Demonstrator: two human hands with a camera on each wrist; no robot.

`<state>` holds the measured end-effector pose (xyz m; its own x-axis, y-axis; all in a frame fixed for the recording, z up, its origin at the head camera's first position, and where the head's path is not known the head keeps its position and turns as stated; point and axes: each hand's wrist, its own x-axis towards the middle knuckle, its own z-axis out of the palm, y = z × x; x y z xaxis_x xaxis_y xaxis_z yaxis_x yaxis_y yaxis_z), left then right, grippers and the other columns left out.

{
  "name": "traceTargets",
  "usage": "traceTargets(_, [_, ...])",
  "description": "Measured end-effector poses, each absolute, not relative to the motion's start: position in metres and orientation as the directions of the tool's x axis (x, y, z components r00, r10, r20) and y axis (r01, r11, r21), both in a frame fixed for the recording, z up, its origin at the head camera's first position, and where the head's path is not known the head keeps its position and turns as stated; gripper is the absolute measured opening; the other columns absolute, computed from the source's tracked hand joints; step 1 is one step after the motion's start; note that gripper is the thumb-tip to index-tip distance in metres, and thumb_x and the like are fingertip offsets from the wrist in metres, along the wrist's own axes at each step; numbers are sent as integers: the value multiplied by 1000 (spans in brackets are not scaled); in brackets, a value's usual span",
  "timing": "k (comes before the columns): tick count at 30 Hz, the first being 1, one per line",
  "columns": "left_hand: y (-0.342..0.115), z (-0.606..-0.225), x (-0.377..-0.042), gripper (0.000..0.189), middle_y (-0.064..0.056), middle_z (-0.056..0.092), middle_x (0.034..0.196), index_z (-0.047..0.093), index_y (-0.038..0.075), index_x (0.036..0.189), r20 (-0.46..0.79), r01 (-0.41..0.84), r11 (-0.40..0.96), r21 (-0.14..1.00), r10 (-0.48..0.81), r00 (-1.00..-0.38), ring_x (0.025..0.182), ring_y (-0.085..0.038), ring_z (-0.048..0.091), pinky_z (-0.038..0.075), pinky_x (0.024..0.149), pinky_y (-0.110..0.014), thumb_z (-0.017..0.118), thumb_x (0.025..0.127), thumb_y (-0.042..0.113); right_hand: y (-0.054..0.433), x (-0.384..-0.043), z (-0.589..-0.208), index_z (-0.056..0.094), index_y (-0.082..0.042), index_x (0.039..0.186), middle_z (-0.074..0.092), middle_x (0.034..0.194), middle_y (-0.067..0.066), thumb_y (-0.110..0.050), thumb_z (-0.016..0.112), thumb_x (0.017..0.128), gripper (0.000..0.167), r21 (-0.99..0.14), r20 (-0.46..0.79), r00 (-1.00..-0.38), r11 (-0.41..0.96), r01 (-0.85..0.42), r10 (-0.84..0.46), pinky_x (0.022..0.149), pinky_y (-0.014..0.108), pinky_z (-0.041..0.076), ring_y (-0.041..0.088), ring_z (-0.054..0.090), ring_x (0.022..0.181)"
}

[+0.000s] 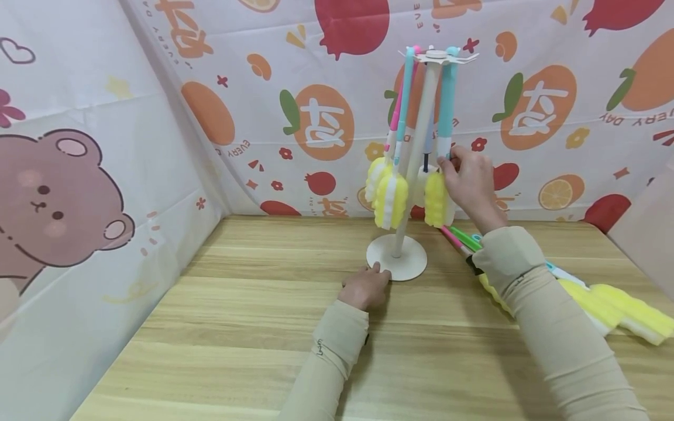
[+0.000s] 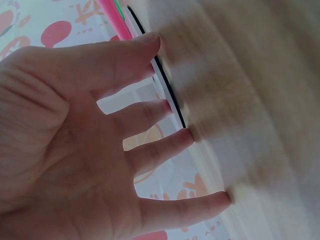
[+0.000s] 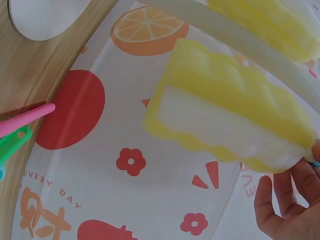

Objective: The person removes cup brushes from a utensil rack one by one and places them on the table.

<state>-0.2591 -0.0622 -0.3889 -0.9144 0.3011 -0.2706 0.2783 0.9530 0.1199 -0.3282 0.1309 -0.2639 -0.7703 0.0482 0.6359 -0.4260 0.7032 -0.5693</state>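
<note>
A white stand (image 1: pixel 423 117) with a round base (image 1: pixel 408 268) and a hooked top stands on the table, tilted slightly. My right hand (image 1: pixel 472 181) pinches a turquoise-handled sponge brush (image 1: pixel 447 105) low on its handle, just above the yellow-and-white sponge head (image 3: pixel 220 110). That brush reaches up to the stand's top; whether its end sits on a hook I cannot tell. At the near left edge of the base, my left hand (image 1: pixel 365 287) touches it with thumb and fingers, which look fairly straight in the left wrist view. Other sponge brushes (image 1: pixel 391 202) hang on the left side.
Several more sponge brushes (image 1: pixel 595 307) lie in a heap on the wooden table (image 1: pixel 253 304) at the right, partly hidden by my right sleeve (image 1: pixel 558 327). Behind the stand hangs a fruit-print cloth (image 1: pixel 221 169); another cloth with a bear (image 1: pixel 58 199) covers the left side.
</note>
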Motion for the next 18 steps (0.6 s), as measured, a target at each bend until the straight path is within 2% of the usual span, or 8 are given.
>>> traceTargets(8, [-62,-388,-258,39,-7,48,152,60,17,138,-263,286,953,104,304,-916,129,-29,51,53,83,-62,59,99,13,130,-326,-262,68,13,108,68,90,28,-11,59,103,26,-583,652,-756,677,-449,61,58,15,38,32,55,74])
traceTargets(18, [-63,-389,-259,39,-7,45,155,59,18,140,-269,281,953,112,301,-915,132,-30,49,52,85,-63,57,101,13,128,-325,-258,69,13,111,69,96,28,-12,58,103,28,-629,632,-769,642,-438,96,61,13,40,32,56,78])
